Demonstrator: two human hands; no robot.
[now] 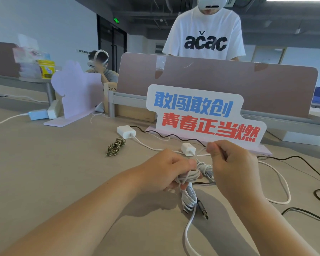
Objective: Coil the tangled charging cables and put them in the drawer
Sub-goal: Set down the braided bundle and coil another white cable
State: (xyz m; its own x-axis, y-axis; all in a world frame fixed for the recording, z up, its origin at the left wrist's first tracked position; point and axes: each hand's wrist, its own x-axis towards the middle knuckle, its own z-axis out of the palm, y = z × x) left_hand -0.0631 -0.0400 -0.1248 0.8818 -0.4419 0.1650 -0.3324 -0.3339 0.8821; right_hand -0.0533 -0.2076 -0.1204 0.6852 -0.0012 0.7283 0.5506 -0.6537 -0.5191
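White cable bundle (191, 175) sat in left hand (164, 168), fingers curled round the coiled loops, low over beige table (44, 163). Right hand (231, 163) pinched one white strand between thumb and forefinger, raised just beside the bundle. Loose loops and dark USB plug (203, 212) hung below the left hand toward the tabletop. Small white charger (187, 149) lay just behind the hands; larger white charger (126, 131) further back, left. Braided camouflage cord (116, 146), coiled, lay well apart to the left. Black cable (174, 135) ran wavy along the base of lettered sign (201, 115).
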